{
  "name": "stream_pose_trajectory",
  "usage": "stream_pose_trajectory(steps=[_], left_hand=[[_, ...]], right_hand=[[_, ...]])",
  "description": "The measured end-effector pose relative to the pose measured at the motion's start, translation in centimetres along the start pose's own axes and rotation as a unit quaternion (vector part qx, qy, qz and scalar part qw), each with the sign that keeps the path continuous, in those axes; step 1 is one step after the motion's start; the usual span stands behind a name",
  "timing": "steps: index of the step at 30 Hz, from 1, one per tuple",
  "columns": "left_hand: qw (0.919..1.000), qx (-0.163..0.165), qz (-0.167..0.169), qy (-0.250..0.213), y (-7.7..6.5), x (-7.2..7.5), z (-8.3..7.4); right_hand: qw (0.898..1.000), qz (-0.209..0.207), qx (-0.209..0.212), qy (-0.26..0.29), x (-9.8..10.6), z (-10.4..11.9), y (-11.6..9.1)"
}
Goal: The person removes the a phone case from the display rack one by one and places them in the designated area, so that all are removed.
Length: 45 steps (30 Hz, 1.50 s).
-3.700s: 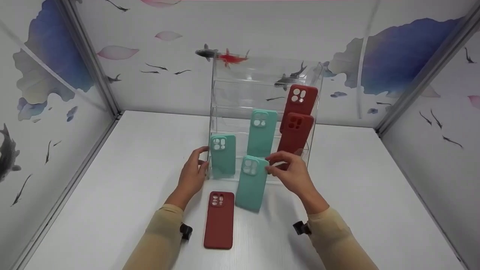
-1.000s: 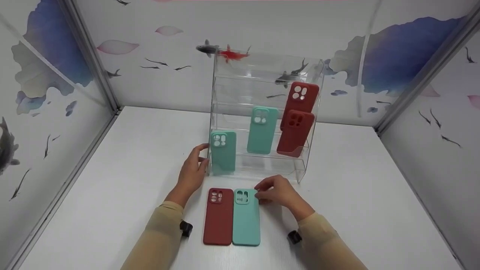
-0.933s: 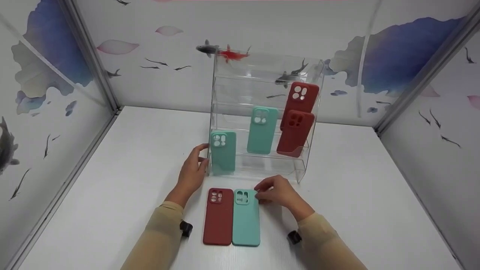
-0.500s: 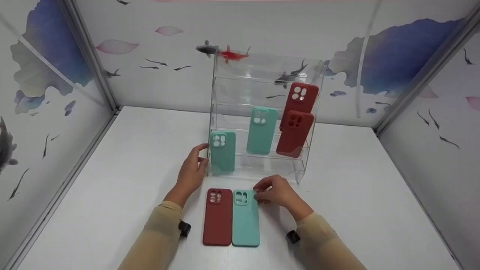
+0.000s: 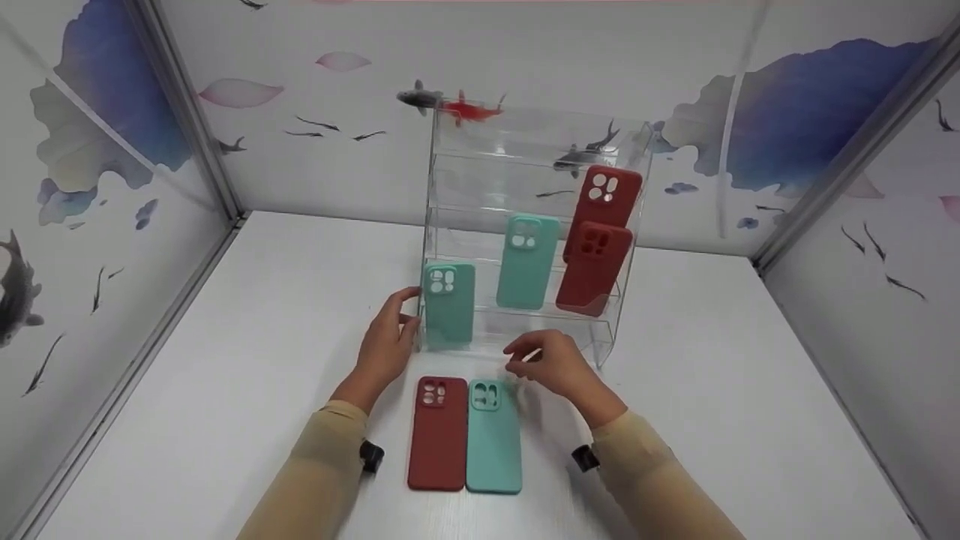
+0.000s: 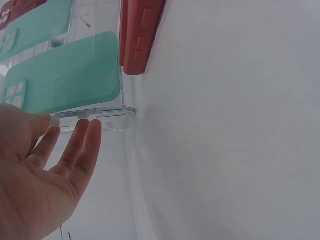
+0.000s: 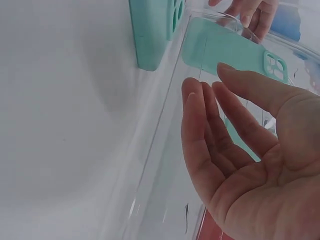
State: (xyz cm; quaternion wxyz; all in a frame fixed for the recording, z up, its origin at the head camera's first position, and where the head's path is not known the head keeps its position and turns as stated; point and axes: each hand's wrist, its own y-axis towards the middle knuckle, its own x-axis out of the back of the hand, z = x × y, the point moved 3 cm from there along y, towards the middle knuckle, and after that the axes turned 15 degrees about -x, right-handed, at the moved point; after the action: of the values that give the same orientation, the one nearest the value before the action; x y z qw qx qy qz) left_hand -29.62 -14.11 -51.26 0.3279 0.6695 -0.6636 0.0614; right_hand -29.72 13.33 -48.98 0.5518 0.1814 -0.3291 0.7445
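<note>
My left hand [image 5: 386, 337] holds the left side edge of a clear acrylic display rack [image 5: 540, 330]; in the left wrist view its thumb and fingertips meet the panel. My right hand [image 5: 555, 364] hovers before the rack's lowest tier, fingers loosely bent, nothing between thumb and fingertips. Below it, a teal phone case [image 5: 493, 442] lies face down on the table, side by side with a dark red phone case [image 5: 437, 442]. On the rack stand a teal phone case [image 5: 452, 319] at lower left, another teal phone case [image 5: 527, 274] mid-rack, and two red phone cases, front one [image 5: 592, 277] overlapping the rear [image 5: 609, 195].
The rack stands on a white table [image 5: 697, 390]. Printed wall panels [image 5: 315, 172] with fish and petals close off the back and both sides, meeting at metal corner posts [image 5: 180, 112]. A small black camera [image 5: 585, 457] sits at the right wrist.
The teal case came down from the right hand's pinch to lie beside the red one. Since then the right hand has let go and lifted toward the rack. The left hand has stayed put.
</note>
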Motion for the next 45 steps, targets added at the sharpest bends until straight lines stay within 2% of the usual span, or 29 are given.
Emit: stream_pose_trajectory(steps=[5, 14, 24, 36, 45], left_hand=[[0.9999, -0.01, -0.006, 0.002, 0.2, 0.1, 0.0], [1.0, -0.001, -0.002, 0.002, 0.1, -0.2, 0.1], [1.0, 0.004, -0.007, -0.003, 0.1, -0.2, 0.1], [1.0, -0.007, 0.0, 0.001, 0.2, -0.3, -0.1], [1.0, -0.001, -0.002, 0.005, 0.0, -0.2, 0.1]], right_hand=[[0.999, -0.024, 0.045, 0.0, 0.7, 1.5, 0.0], [0.997, -0.043, 0.066, 0.006, 2.2, 4.7, 0.0], [0.992, -0.075, 0.101, 0.02, 3.0, 8.3, 1.1], [0.985, -0.11, 0.124, 0.044, 2.5, 9.1, 2.9], [0.981, -0.126, 0.136, 0.051, 1.4, 9.6, 4.0]])
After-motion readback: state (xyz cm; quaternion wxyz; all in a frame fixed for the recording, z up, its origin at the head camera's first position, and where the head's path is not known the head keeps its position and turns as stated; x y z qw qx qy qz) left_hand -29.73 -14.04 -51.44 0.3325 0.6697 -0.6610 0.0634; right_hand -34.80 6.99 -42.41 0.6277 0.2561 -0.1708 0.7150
